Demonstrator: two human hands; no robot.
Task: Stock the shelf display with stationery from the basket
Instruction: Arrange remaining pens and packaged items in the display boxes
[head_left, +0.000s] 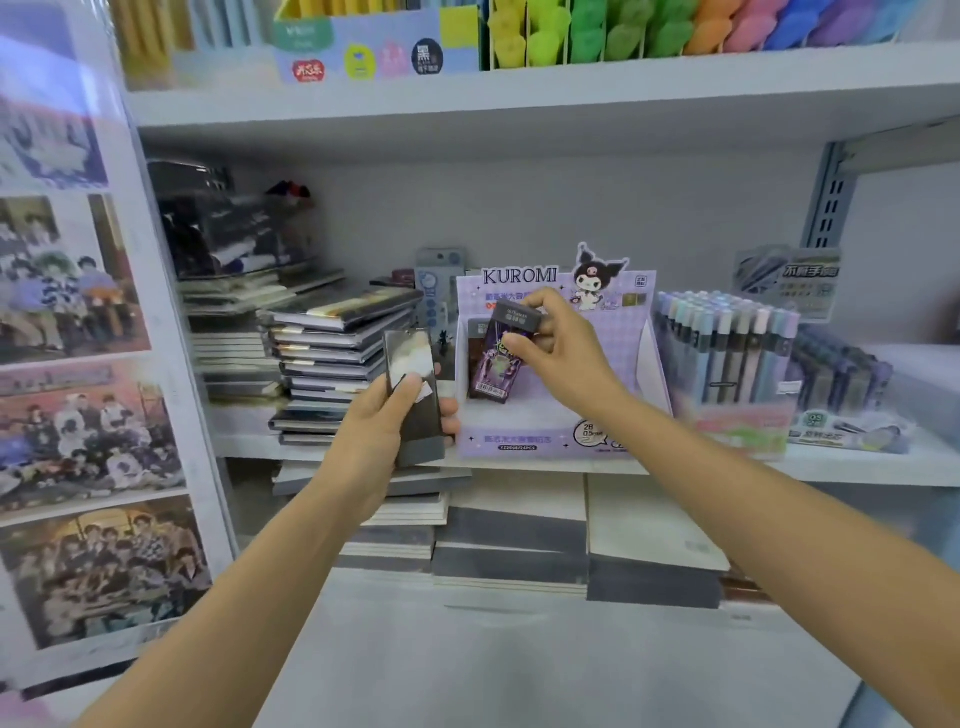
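Pinching the tilted purple pack (491, 374) by its cap in the left side of the Kuromi display box (550, 441), the right hand (556, 348) is risking it toppling flat on release, while the left hand (379, 421) is gripping spare packs (415, 384) just left.

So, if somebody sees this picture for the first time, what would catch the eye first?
First the two hands in the middle: the right hand pinches a small purple pack over the open KUROMI display box on the middle shelf, while the left hand grips a dark pack just left of it. After that, the bright row of coloured stationery on the top shelf, upper right.
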